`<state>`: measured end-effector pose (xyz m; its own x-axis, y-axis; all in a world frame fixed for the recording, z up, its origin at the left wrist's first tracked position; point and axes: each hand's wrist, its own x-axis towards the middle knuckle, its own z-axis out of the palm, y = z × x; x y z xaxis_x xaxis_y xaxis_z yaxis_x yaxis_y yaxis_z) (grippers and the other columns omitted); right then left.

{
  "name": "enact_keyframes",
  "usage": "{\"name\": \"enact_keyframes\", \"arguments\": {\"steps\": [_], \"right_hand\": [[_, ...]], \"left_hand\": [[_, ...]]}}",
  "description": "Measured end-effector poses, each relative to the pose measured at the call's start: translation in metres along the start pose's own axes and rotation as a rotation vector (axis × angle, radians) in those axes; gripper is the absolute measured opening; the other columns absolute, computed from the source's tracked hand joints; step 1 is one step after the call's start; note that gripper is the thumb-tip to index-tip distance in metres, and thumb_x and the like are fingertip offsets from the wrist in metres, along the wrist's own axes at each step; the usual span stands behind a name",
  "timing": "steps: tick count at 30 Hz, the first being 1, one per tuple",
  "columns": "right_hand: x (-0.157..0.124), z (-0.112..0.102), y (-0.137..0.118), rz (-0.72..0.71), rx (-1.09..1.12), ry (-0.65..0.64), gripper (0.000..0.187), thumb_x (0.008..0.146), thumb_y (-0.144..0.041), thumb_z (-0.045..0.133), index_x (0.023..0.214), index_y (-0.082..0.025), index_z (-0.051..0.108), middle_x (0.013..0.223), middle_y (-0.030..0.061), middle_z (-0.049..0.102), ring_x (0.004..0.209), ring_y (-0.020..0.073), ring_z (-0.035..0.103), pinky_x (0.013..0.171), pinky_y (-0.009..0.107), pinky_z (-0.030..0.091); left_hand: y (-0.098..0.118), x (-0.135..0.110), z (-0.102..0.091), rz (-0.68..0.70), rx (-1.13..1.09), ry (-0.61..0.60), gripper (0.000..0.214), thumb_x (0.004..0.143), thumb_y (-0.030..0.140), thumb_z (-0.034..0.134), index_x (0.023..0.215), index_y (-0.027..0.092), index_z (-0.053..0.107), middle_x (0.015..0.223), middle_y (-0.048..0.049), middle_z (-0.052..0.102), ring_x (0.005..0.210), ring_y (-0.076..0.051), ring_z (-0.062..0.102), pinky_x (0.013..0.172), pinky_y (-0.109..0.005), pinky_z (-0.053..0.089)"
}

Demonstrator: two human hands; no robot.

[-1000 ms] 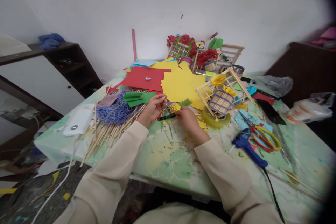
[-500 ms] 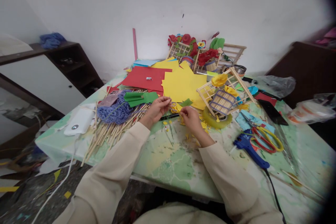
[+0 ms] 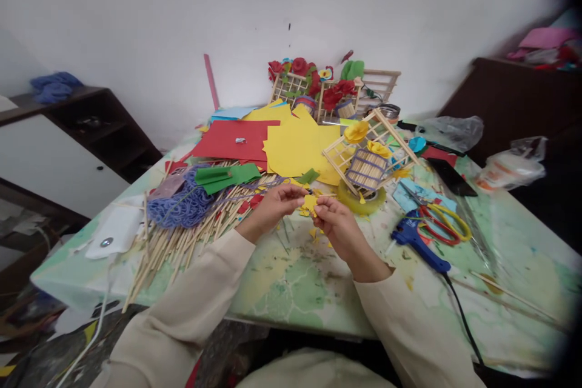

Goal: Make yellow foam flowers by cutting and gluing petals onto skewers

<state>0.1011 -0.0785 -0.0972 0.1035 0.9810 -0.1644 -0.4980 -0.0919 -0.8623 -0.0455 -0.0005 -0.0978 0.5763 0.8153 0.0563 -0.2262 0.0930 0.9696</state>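
Close together above the table, my left hand and my right hand pinch a small yellow paper piece between their fingertips. Its exact shape is too small to make out. Thin green stems lie on the table just below my left hand. Behind the fingers is a green paper scrap, near large yellow paper sheets. To the right of my hands, a stick basket with yellow paper flowers leans tilted over a roll of clear tape.
Bamboo sticks, purple yarn and a white device lie left. On the right are a blue glue gun with its cord and scissors. Red flower pieces on stick frames stand by the wall.
My hands have come together on the yellow paper piece. The thin green stems, earlier by my left fingers, now lie on the table. The whole view has shifted slightly.
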Motion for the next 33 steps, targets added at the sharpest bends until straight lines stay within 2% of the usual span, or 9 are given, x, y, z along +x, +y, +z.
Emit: {"name": "enact_keyframes", "arguments": {"steps": [5, 11, 13, 16, 18, 21, 25, 30, 33], "right_hand": [[0.000, 0.000, 0.004, 0.136, 0.147, -0.078, 0.026, 0.058, -0.020, 0.075, 0.076, -0.017, 0.057, 0.058, -0.0048, 0.055, 0.051, 0.0052, 0.046, 0.051, 0.019, 0.035], [0.002, -0.007, 0.011, 0.160, 0.131, -0.112, 0.024, 0.060, -0.025, 0.075, 0.073, -0.017, 0.058, 0.060, -0.0038, 0.056, 0.050, 0.0057, 0.044, 0.049, 0.019, 0.033], [0.002, -0.009, 0.013, 0.095, 0.046, -0.084, 0.025, 0.067, -0.038, 0.070, 0.075, -0.018, 0.059, 0.065, -0.0009, 0.060, 0.054, 0.0077, 0.046, 0.052, 0.021, 0.034], [0.001, -0.010, 0.015, -0.130, -0.220, 0.013, 0.030, 0.073, -0.048, 0.061, 0.075, -0.019, 0.061, 0.072, 0.0020, 0.062, 0.063, 0.0118, 0.050, 0.059, 0.025, 0.038], [0.000, -0.010, 0.016, -0.266, -0.437, 0.084, 0.024, 0.069, -0.042, 0.066, 0.074, -0.019, 0.062, 0.072, 0.0017, 0.062, 0.066, 0.0137, 0.051, 0.063, 0.027, 0.040], [0.001, -0.009, 0.018, -0.336, -0.622, 0.155, 0.013, 0.065, -0.031, 0.067, 0.070, -0.020, 0.063, 0.068, 0.0012, 0.062, 0.062, 0.0145, 0.051, 0.063, 0.029, 0.040], [0.004, -0.011, 0.019, -0.299, -0.567, 0.163, 0.010, 0.067, -0.030, 0.063, 0.065, -0.020, 0.060, 0.062, 0.0000, 0.059, 0.058, 0.0140, 0.049, 0.058, 0.029, 0.039], [0.005, -0.017, 0.018, -0.261, -0.410, 0.136, 0.014, 0.066, -0.033, 0.064, 0.064, -0.020, 0.056, 0.064, -0.0007, 0.058, 0.062, 0.0140, 0.050, 0.062, 0.028, 0.038], [0.005, -0.018, 0.017, -0.241, -0.385, 0.129, 0.015, 0.067, -0.033, 0.063, 0.064, -0.020, 0.056, 0.064, -0.0007, 0.058, 0.062, 0.0136, 0.048, 0.063, 0.028, 0.037]], "left_hand": [[-0.003, -0.002, 0.008, 0.039, 0.184, -0.104, 0.026, 0.063, 0.028, 0.076, 0.082, 0.012, 0.069, 0.082, -0.0061, 0.067, 0.074, -0.014, 0.060, 0.069, -0.025, 0.046], [0.002, -0.004, 0.015, 0.063, 0.273, -0.118, 0.024, 0.067, 0.034, 0.072, 0.069, 0.012, 0.064, 0.066, -0.0031, 0.063, 0.065, -0.013, 0.058, 0.065, -0.025, 0.045], [0.001, -0.006, 0.016, 0.025, 0.274, -0.063, 0.025, 0.067, 0.035, 0.072, 0.070, 0.012, 0.063, 0.063, -0.0009, 0.060, 0.060, -0.011, 0.055, 0.061, -0.023, 0.043], [-0.005, -0.006, 0.015, -0.049, 0.286, 0.070, 0.027, 0.065, 0.036, 0.073, 0.073, 0.011, 0.063, 0.061, 0.0020, 0.055, 0.051, -0.006, 0.044, 0.051, -0.020, 0.034], [-0.010, -0.006, 0.015, -0.092, 0.263, 0.106, 0.029, 0.064, 0.036, 0.073, 0.075, 0.011, 0.063, 0.061, 0.0031, 0.053, 0.047, -0.004, 0.037, 0.047, -0.019, 0.028], [-0.014, -0.005, 0.015, -0.120, 0.225, 0.102, 0.030, 0.062, 0.036, 0.074, 0.075, 0.011, 0.063, 0.060, 0.0033, 0.051, 0.046, -0.003, 0.035, 0.045, -0.019, 0.024], [-0.012, -0.006, 0.016, -0.111, 0.201, 0.090, 0.030, 0.063, 0.037, 0.074, 0.073, 0.011, 0.063, 0.060, 0.0025, 0.052, 0.046, -0.003, 0.035, 0.045, -0.019, 0.024], [-0.008, -0.006, 0.017, -0.071, 0.081, 0.050, 0.035, 0.078, 0.045, 0.059, 0.081, 0.011, 0.063, 0.065, 0.0001, 0.055, 0.042, -0.002, 0.031, 0.041, -0.019, 0.019], [-0.008, -0.007, 0.019, -0.074, 0.095, 0.039, 0.034, 0.078, 0.044, 0.059, 0.083, 0.011, 0.062, 0.059, 0.0021, 0.051, 0.041, -0.002, 0.031, 0.041, -0.019, 0.018]]}}
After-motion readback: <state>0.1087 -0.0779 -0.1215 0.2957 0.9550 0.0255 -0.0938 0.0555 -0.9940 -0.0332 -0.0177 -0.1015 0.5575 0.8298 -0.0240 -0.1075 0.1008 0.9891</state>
